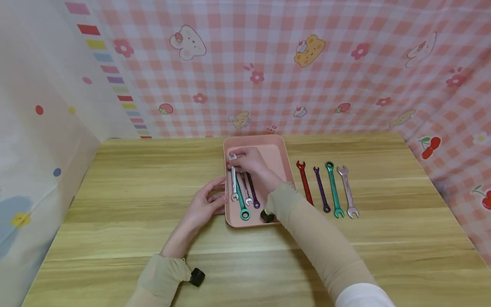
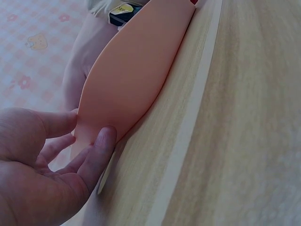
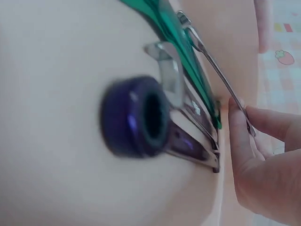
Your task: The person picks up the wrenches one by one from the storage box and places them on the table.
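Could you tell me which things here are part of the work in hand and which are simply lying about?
In hand: pink tray, steadied by the left hand; silver wrench, held by the right hand; green, silver and purple wrenches in the tray.

Lying about: red wrench, purple wrench, green wrench, pale wrench, all on the table.

my right hand (image 1: pixel 245 161) rests on the upper ends of the wrenches in the pink tray (image 1: pixel 276 149), fingers curled over the silver wrench (image 1: pixel 233 179) at the left. beside it lie a green wrench (image 1: pixel 241 200) with its ring end toward me, a second silver wrench (image 1: pixel 246 194) and a purple wrench (image 1: pixel 253 192), all lengthwise and close together. my left hand (image 1: pixel 203 204) touches the tray's left wall, fingers relaxed.
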Demonstrator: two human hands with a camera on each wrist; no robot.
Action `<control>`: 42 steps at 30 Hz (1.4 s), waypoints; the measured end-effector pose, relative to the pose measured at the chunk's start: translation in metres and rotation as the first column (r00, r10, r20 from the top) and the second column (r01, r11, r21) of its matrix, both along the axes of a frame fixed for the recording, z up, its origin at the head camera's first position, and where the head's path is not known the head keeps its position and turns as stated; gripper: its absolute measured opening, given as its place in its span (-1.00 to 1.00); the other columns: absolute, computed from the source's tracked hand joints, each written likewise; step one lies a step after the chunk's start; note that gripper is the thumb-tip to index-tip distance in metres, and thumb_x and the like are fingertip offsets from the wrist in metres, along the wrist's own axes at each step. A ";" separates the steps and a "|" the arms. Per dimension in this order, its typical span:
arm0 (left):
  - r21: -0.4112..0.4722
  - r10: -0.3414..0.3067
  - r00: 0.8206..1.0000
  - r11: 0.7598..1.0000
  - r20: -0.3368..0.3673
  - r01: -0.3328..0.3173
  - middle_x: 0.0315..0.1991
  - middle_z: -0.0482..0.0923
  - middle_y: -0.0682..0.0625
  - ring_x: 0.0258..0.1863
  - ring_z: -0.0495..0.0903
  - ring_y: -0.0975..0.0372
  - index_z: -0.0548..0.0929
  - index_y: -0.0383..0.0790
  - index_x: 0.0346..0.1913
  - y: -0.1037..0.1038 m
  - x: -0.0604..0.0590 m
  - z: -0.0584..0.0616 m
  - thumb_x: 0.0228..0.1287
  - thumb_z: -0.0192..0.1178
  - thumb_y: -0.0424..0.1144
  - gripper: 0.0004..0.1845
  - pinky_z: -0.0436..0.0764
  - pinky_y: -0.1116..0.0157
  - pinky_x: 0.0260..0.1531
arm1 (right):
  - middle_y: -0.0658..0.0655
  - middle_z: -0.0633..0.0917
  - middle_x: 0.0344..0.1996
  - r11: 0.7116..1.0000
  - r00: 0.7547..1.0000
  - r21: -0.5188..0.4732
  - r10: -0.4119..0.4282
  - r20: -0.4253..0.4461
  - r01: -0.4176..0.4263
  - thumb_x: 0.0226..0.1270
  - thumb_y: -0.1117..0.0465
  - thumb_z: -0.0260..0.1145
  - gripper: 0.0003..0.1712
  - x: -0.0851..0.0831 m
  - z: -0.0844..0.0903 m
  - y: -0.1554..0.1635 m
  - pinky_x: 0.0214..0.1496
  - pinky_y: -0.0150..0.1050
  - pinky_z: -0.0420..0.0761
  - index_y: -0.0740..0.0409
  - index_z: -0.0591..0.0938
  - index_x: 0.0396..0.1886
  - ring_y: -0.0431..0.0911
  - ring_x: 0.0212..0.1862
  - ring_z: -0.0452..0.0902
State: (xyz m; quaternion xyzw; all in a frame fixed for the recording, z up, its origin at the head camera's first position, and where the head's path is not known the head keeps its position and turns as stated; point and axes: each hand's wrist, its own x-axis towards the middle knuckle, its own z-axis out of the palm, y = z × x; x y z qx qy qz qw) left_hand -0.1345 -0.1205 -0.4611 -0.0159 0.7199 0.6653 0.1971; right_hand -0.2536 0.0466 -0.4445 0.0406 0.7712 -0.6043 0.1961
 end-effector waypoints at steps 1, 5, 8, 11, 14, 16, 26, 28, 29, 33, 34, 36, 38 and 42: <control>0.001 0.001 1.000 1.000 0.004 -0.001 0.54 0.31 -0.32 0.44 0.50 -0.20 0.25 -0.11 0.64 0.000 0.000 0.001 0.54 0.09 -0.47 -0.32 0.84 0.20 0.12 | 0.38 0.78 0.12 1.000 1.000 -0.020 0.003 0.002 -0.003 0.46 0.42 0.33 -0.53 0.000 0.001 0.001 -0.07 -0.38 0.86 0.32 0.61 0.33 0.04 -0.04 0.84; 0.003 0.004 1.000 1.000 0.011 -0.005 0.54 0.31 -0.31 0.44 0.50 -0.20 0.25 -0.10 0.64 0.000 -0.001 0.002 0.54 0.08 -0.47 -0.32 0.84 0.21 0.12 | 0.40 0.77 0.13 0.997 1.000 -0.072 0.025 -0.003 -0.026 0.49 0.39 0.31 -0.55 -0.002 0.009 0.009 -0.06 -0.40 0.85 0.31 0.60 0.34 -0.07 -0.11 0.83; -0.005 0.006 1.000 1.000 0.014 -0.006 0.55 0.31 -0.30 0.45 0.50 -0.20 0.25 -0.10 0.64 0.000 -0.002 0.002 0.55 0.09 -0.46 -0.32 0.84 0.21 0.12 | 0.38 0.76 0.16 0.995 0.999 -0.090 0.035 -0.015 -0.036 0.51 0.37 0.32 -0.54 -0.002 0.018 0.017 0.07 -0.32 0.85 0.29 0.59 0.36 0.04 0.05 0.82; -0.021 0.008 1.000 1.000 0.016 -0.008 0.55 0.32 -0.28 0.45 0.50 -0.18 0.25 -0.08 0.64 0.000 -0.002 0.002 0.55 0.09 -0.45 -0.33 0.84 0.21 0.11 | 0.37 0.73 0.21 0.994 0.999 -0.101 0.038 -0.024 -0.040 0.51 0.36 0.31 -0.51 -0.002 0.028 0.027 0.21 -0.23 0.83 0.28 0.56 0.39 0.05 0.15 0.78; -0.028 0.010 1.000 1.000 0.017 -0.009 0.55 0.32 -0.28 0.45 0.50 -0.18 0.25 -0.07 0.64 0.001 -0.002 0.003 0.56 0.09 -0.44 -0.33 0.84 0.21 0.10 | 0.37 0.72 0.24 0.991 1.000 -0.133 0.010 -0.019 -0.013 0.50 0.37 0.32 -0.50 0.000 0.039 0.039 0.26 -0.16 0.81 0.29 0.56 0.40 -0.10 0.01 0.82; -0.027 0.010 1.000 1.000 0.016 -0.010 0.54 0.32 -0.29 0.45 0.50 -0.18 0.25 -0.09 0.64 0.001 -0.001 0.003 0.56 0.08 -0.45 -0.34 0.84 0.22 0.10 | 0.39 0.71 0.24 0.989 0.999 -0.144 0.012 -0.030 -0.016 0.50 0.39 0.31 -0.49 0.002 0.044 0.050 0.25 -0.15 0.82 0.32 0.55 0.40 -0.23 -0.12 0.81; -0.028 0.015 1.000 1.000 0.026 -0.014 0.55 0.32 -0.27 0.46 0.50 -0.18 0.27 -0.06 0.63 0.002 -0.001 0.005 0.56 0.10 -0.43 -0.34 0.84 0.20 0.13 | -0.23 0.79 -0.33 0.990 0.994 -0.121 0.058 -0.091 -0.068 0.56 0.41 0.22 -0.47 0.012 0.061 0.114 -0.02 -0.46 0.83 0.50 0.41 0.43 -0.39 -0.26 0.77; -0.030 0.012 1.000 0.999 0.029 -0.011 0.55 0.32 -0.27 0.46 0.50 -0.18 0.27 -0.05 0.63 0.001 0.000 0.005 0.57 0.09 -0.42 -0.35 0.83 0.20 0.14 | -0.26 0.79 -0.35 0.990 0.994 -0.122 0.052 -0.099 -0.064 0.56 0.43 0.20 -0.46 0.016 0.062 0.128 -0.04 -0.49 0.82 0.54 0.38 0.44 -0.40 -0.26 0.77; -0.031 0.011 1.000 0.999 0.030 -0.010 0.55 0.32 -0.27 0.46 0.50 -0.18 0.26 -0.05 0.63 0.001 0.000 0.005 0.58 0.09 -0.41 -0.35 0.83 0.20 0.14 | -0.27 0.80 -0.35 0.990 0.993 -0.122 0.053 -0.101 -0.065 0.56 0.43 0.19 -0.45 0.018 0.062 0.136 -0.05 -0.50 0.81 0.55 0.36 0.45 -0.40 -0.26 0.78; -0.030 0.014 0.999 0.999 0.029 -0.014 0.54 0.33 -0.26 0.46 0.50 -0.16 0.26 -0.05 0.64 0.001 0.000 0.005 0.58 0.09 -0.42 -0.35 0.84 0.23 0.11 | -0.30 0.81 -0.35 0.992 0.993 -0.109 0.047 -0.106 -0.059 0.57 0.43 0.18 -0.44 0.025 0.063 0.164 -0.05 -0.52 0.80 0.56 0.33 0.46 -0.41 -0.22 0.79; -0.026 0.017 1.000 1.000 0.026 -0.016 0.54 0.33 -0.27 0.45 0.51 -0.17 0.26 -0.06 0.64 0.002 0.000 0.004 0.58 0.09 -0.42 -0.34 0.84 0.23 0.10 | -0.31 0.81 -0.35 0.993 0.993 -0.101 0.048 -0.105 -0.059 0.57 0.42 0.18 -0.44 0.026 0.064 0.171 -0.06 -0.52 0.79 0.55 0.34 0.46 -0.41 -0.21 0.78; -0.017 0.020 1.000 1.000 0.023 -0.020 0.53 0.33 -0.28 0.45 0.51 -0.17 0.26 -0.08 0.63 0.002 0.000 0.003 0.56 0.10 -0.44 -0.34 0.85 0.22 0.09 | -0.31 0.82 -0.34 0.994 0.995 -0.097 0.041 -0.095 -0.051 0.58 0.41 0.18 -0.47 0.029 0.064 0.185 -0.05 -0.53 0.79 0.51 0.36 0.44 -0.40 -0.19 0.79; -0.010 0.023 1.000 1.000 0.020 -0.023 0.53 0.33 -0.28 0.45 0.51 -0.17 0.26 -0.09 0.63 0.002 -0.001 0.002 0.55 0.11 -0.45 -0.33 0.85 0.22 0.08 | -0.29 0.83 -0.32 0.994 0.996 -0.100 0.029 -0.085 -0.038 0.58 0.40 0.20 -0.49 0.031 0.065 0.199 -0.03 -0.52 0.80 0.48 0.37 0.41 -0.38 -0.17 0.80; -0.005 0.021 1.000 1.000 0.019 -0.021 0.53 0.33 -0.28 0.44 0.51 -0.16 0.26 -0.09 0.63 0.003 -0.001 0.002 0.55 0.11 -0.46 -0.33 0.85 0.21 0.09 | -0.28 0.84 -0.29 0.996 0.997 -0.083 0.024 -0.077 -0.031 0.59 0.35 0.21 -0.62 0.036 0.065 0.226 -0.04 -0.53 0.80 0.32 0.46 0.30 -0.40 -0.17 0.80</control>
